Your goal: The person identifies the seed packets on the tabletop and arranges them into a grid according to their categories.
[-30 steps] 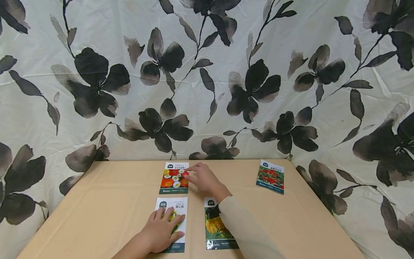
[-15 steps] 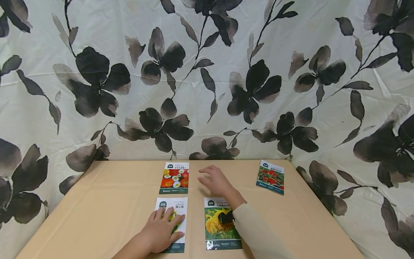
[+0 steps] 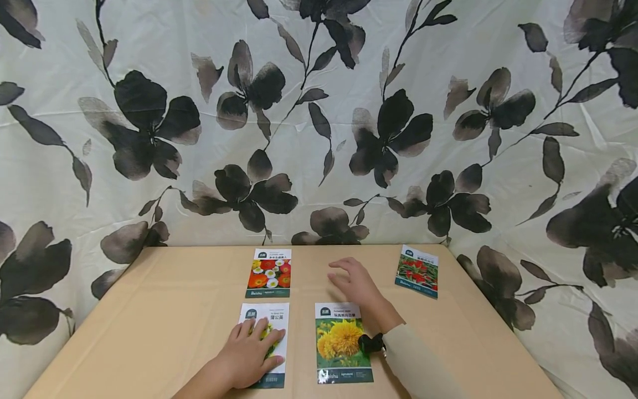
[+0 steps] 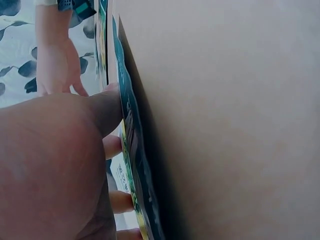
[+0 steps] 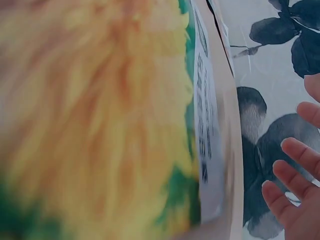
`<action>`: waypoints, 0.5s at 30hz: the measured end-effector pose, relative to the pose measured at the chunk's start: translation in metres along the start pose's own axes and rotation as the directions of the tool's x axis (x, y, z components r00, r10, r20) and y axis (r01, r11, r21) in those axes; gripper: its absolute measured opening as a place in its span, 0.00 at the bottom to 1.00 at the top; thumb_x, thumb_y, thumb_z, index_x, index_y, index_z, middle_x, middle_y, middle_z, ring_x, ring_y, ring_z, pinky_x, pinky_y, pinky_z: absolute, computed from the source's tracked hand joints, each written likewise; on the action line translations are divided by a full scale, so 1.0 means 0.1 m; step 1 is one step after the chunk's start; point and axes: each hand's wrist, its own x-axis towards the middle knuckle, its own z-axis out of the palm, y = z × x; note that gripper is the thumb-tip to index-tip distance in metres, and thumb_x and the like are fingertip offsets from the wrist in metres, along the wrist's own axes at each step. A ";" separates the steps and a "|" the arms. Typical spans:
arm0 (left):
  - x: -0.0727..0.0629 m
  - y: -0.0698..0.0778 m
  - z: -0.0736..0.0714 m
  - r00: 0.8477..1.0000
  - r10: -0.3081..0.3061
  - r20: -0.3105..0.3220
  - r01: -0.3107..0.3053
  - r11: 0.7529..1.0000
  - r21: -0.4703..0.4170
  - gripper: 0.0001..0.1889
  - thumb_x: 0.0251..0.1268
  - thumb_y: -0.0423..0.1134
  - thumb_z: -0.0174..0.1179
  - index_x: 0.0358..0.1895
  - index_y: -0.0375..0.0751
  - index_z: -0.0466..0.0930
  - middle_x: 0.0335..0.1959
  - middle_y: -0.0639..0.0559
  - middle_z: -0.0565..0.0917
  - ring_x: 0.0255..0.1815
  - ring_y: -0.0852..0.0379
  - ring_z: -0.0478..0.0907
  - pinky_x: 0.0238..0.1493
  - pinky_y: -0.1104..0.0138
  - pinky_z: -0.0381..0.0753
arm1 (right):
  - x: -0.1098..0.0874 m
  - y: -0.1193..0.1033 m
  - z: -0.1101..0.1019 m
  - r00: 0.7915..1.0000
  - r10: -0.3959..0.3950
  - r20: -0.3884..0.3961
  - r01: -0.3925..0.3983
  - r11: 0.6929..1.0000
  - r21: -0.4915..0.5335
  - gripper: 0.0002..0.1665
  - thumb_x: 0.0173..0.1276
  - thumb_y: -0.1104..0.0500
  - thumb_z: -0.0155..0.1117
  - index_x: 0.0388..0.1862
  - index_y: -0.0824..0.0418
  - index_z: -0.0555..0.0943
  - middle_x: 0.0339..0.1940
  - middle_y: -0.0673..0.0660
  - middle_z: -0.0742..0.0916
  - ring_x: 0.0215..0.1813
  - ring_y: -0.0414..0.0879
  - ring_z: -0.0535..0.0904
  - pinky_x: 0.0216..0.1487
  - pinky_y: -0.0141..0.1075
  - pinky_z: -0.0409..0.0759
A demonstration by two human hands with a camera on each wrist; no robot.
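My left hand [image 3: 251,354] lies spread on a white seed packet [image 3: 280,328] with a yellow flower picture, fingers straight. In the left wrist view its thumb and fingertips press on the packet's face [image 4: 134,135]. My right hand [image 3: 356,282] hovers over the table with relaxed fingers and nothing in it, between two packets at the back. Below its wrist lies a seed packet with large yellow flowers [image 3: 341,341], which fills much of the right wrist view. To the left at the back is a packet with red, orange and white flowers [image 3: 269,274].
A seed packet with red flowers [image 3: 417,271] lies slightly turned at the back right of the tan table [image 3: 164,321]. Behind the table's far edge hangs a white cloth with dark flowers [image 3: 319,138]. A black band [image 3: 371,343] is on the right wrist.
My right hand has left the red, orange and white flower packet and moved to the right, uncovering the yellow flower packet. The left hand has stayed in place.
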 end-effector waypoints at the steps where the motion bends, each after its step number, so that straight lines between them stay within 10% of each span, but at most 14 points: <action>1: 0.00 0.00 -0.01 1.000 -0.003 0.002 0.003 1.000 -0.001 0.34 0.66 0.68 0.57 0.72 0.59 0.73 0.73 0.40 0.70 0.71 0.32 0.64 0.69 0.31 0.60 | -0.02 0.02 -0.02 1.000 0.001 -0.006 -0.001 1.000 0.004 0.23 0.74 0.47 0.67 0.63 0.53 0.83 0.64 0.53 0.82 0.69 0.54 0.76 0.72 0.55 0.72; 15: -0.01 0.01 -0.02 1.000 -0.006 -0.005 0.006 0.999 -0.036 0.33 0.66 0.68 0.59 0.71 0.59 0.74 0.72 0.40 0.71 0.71 0.31 0.63 0.69 0.30 0.59 | -0.30 0.27 -0.30 0.997 0.064 -0.039 -0.062 0.997 0.048 0.21 0.75 0.49 0.65 0.63 0.53 0.83 0.66 0.52 0.81 0.70 0.53 0.75 0.71 0.57 0.73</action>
